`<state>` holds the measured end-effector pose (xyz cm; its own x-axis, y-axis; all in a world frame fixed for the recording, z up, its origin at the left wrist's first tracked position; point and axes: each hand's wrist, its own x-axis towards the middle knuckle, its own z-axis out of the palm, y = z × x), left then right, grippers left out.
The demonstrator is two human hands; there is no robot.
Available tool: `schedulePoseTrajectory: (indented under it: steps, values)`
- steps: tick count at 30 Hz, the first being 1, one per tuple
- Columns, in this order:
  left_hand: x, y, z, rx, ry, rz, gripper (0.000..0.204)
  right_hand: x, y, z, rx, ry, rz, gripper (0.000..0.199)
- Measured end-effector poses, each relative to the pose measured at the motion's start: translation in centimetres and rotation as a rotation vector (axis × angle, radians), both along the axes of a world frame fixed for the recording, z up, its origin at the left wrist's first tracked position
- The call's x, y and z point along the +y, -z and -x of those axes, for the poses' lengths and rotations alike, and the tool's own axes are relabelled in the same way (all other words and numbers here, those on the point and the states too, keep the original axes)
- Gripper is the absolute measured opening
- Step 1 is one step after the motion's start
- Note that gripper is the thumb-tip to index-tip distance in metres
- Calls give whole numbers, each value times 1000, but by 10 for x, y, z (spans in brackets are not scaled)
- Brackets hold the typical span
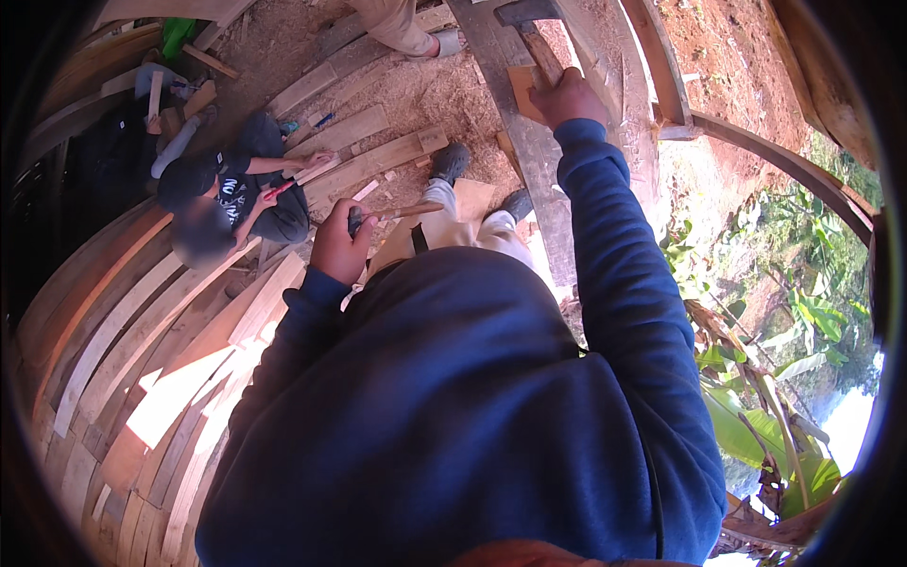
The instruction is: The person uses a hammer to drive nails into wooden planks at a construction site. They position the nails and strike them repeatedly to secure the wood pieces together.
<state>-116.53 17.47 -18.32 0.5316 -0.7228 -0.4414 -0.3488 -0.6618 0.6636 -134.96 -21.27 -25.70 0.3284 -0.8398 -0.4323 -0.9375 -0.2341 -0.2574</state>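
Observation:
In my right hand (570, 97), stretched out over the workbench plank, is the wooden handle of a hammer (541, 52). Its dark metal head lies at the upper edge of the view, over the plank. A small tan wooden block (525, 93) is beside that hand, on the plank. My left hand (340, 244) is closed in front of my body, round a slim brownish stick-like tool (413, 210) with a dark end near the thumb. The exact kind of this tool cannot be made out.
A broad worn plank (539, 180) runs along my right front. At left, a seated co-worker (269, 184) holds a red-handled thing and a wood piece. Another person's leg (397, 28) stands ahead. Stacked boards (123, 350) fill the left; sawdust and offcuts cover the ground.

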Motion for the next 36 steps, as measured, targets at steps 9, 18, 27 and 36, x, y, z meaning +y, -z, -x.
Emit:
schedulePoseTrajectory:
  steps: [9,18,27,36]
  values:
    - [11,5,7,40,-13,-14,26,8,12,-15,20,-69,51,71]
    - [5,1,12,110,-7,10,28,3,17,-20,30,-156,84,63]
    - [-11,-5,15,71,44,28,27,-4,23,9,-58,-191,211,68]
    - [-89,16,46,276,186,90,21,90,-70,96,-493,35,-97,22]
